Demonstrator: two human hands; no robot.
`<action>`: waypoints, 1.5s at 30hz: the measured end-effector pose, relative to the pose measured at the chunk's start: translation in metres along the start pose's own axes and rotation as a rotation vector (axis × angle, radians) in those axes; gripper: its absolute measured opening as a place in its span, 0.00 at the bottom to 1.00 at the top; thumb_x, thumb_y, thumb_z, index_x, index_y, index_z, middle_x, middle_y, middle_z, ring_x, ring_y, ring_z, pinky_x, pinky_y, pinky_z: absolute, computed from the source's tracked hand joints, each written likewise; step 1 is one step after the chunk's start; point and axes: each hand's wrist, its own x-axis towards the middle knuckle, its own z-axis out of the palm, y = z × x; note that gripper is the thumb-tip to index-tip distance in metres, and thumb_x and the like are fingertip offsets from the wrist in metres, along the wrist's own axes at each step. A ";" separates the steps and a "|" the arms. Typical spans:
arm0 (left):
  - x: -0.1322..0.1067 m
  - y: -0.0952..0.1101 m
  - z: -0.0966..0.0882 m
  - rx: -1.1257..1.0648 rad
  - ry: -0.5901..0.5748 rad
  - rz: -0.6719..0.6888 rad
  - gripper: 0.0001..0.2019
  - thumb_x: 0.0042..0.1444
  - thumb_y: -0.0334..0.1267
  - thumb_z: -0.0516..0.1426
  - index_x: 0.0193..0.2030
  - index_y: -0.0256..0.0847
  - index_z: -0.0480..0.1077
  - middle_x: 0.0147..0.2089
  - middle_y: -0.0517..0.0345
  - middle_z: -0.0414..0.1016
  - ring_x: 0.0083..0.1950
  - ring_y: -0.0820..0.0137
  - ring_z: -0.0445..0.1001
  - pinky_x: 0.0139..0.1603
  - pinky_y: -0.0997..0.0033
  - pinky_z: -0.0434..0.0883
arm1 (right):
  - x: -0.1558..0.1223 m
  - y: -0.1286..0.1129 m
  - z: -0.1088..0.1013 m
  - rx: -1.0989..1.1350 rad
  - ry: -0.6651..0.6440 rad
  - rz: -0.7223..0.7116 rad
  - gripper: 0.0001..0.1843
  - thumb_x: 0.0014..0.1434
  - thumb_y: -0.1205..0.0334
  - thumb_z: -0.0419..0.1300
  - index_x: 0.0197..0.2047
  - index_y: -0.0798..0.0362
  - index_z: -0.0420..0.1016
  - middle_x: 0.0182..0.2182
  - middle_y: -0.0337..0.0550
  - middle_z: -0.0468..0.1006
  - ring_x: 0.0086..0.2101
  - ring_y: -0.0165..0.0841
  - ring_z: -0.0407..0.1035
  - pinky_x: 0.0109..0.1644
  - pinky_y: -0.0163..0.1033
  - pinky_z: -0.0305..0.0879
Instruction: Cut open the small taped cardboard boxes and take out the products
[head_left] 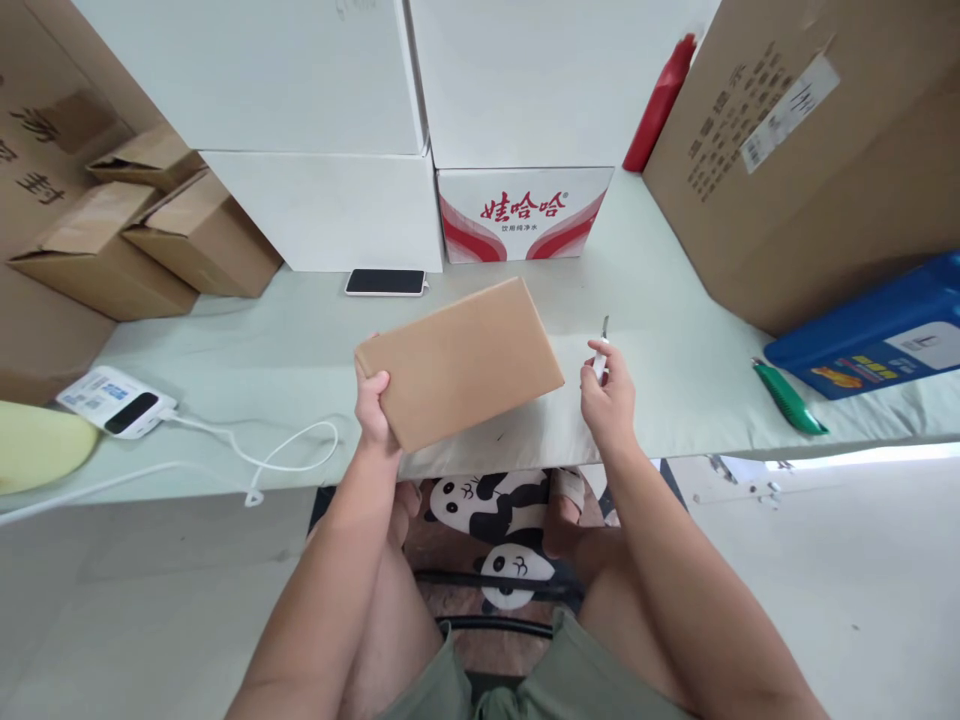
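A plain brown cardboard box (461, 362) is held tilted above the front of the table, its right end higher than its lower left corner. My left hand (373, 400) grips the box's left end, thumb on the near face and the other fingers hidden behind. To the right of the box, apart from it, my right hand (608, 395) is closed around a small white utility knife (600, 360). The knife's short blade sticks out, pointing away from me.
Behind the box lie a phone (385, 282) and a red-and-white carton (525, 215). Small brown boxes (214, 235) and a white device (118, 402) with a cable are left. A large carton (817, 150), blue jug (870, 330) and green-handled tool (789, 398) are right.
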 end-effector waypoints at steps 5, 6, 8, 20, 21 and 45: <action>-0.005 0.000 0.003 0.144 0.105 0.199 0.44 0.45 0.59 0.67 0.69 0.61 0.55 0.62 0.55 0.69 0.60 0.56 0.73 0.59 0.57 0.73 | 0.015 0.024 -0.012 -0.109 -0.102 -0.010 0.19 0.50 0.60 0.63 0.47 0.46 0.77 0.28 0.37 0.75 0.26 0.32 0.60 0.37 0.42 0.63; -0.005 0.000 0.003 0.178 0.074 0.217 0.48 0.43 0.61 0.68 0.70 0.62 0.53 0.62 0.54 0.68 0.62 0.55 0.72 0.60 0.56 0.72 | 0.016 0.023 -0.013 -0.090 -0.100 -0.004 0.21 0.51 0.58 0.62 0.50 0.46 0.75 0.30 0.37 0.77 0.25 0.31 0.59 0.35 0.41 0.63; -0.006 -0.001 0.001 0.201 -0.019 0.251 0.54 0.41 0.64 0.69 0.72 0.63 0.48 0.65 0.52 0.65 0.65 0.54 0.70 0.63 0.54 0.71 | 0.017 0.015 -0.018 0.065 -0.049 0.028 0.25 0.54 0.55 0.58 0.56 0.45 0.69 0.36 0.38 0.80 0.24 0.30 0.61 0.33 0.39 0.62; -0.028 0.004 0.012 0.560 -0.510 0.434 0.47 0.48 0.47 0.70 0.71 0.56 0.51 0.74 0.40 0.46 0.80 0.41 0.46 0.72 0.35 0.59 | -0.001 -0.085 -0.046 0.733 -0.122 -0.194 0.13 0.64 0.45 0.58 0.37 0.46 0.73 0.16 0.30 0.62 0.17 0.28 0.58 0.25 0.36 0.59; -0.028 0.003 0.014 0.565 -0.503 0.450 0.45 0.48 0.48 0.70 0.70 0.55 0.53 0.73 0.41 0.47 0.79 0.41 0.46 0.71 0.35 0.60 | -0.006 -0.090 -0.042 0.692 -0.155 -0.210 0.14 0.64 0.44 0.58 0.38 0.46 0.73 0.15 0.30 0.61 0.16 0.27 0.57 0.23 0.35 0.56; -0.032 -0.013 0.034 0.439 -0.401 0.506 0.41 0.53 0.64 0.64 0.68 0.52 0.57 0.70 0.41 0.54 0.77 0.40 0.52 0.73 0.32 0.57 | -0.041 -0.122 0.022 0.167 -0.466 -0.178 0.13 0.61 0.55 0.58 0.30 0.53 0.76 0.17 0.33 0.69 0.21 0.26 0.63 0.27 0.33 0.58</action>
